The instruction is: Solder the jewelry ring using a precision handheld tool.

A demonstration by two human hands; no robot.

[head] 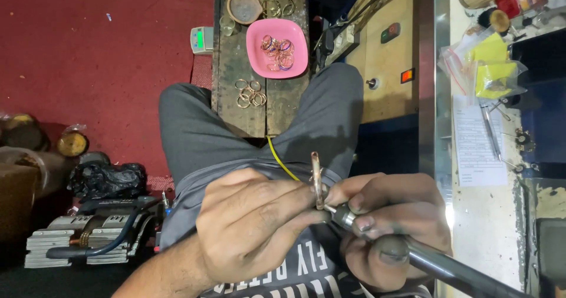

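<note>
Close below the camera, over the person's lap, the left hand (250,224) is curling its fingers and thumb around a thin coppery ring (317,180), which is standing on edge and showing mostly as a narrow upright band. The fingertips are pinching it low down, so its upper part is sticking up free. Touching that ring from the right is the tip of a dark metal tool (439,265), a round rod with a silvery collar near its end, running off toward the lower right corner. The right hand (389,224) is wrapping around this rod, the thumb lying along it and the fingers pressing in toward the ring, so both hands are meeting at the same spot.

Beyond the knees, a worn wooden bench (250,112) is standing on the red floor (88,56). On it a pink tray (253,56) is holding a heap of similar rings, and a few loose rings (249,93) are lying on the bare wood just nearer the person. A small round dish (244,6) is sitting at the far end, and a small scale (201,39) with a green lit screen is resting beside the bench on the left. A yellow cord (280,159) is trailing between the legs.
</note>
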